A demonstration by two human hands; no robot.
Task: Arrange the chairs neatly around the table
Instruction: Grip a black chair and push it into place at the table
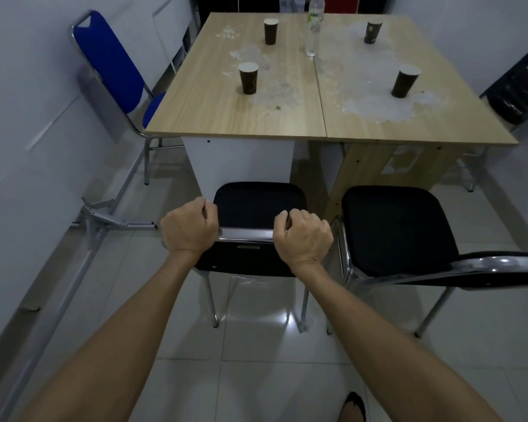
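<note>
If the person pushes too hard, the black chair [258, 208] could bump the table [287, 117] at 12 o'clock and tip the paper cups [248, 78]. It could also scrape the second black chair [397, 233] at 3 o'clock. The left hand [189, 228] and right hand [302, 234] are both curled tight around the chair's shiny back bar [246, 233]. A blue chair [113, 62] stands at 10 o'clock.

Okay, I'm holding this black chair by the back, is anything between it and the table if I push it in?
Nothing visible. Both hands grip the chair back; the floor ahead looks bare, and the seat faces the white panel under the table.
</note>
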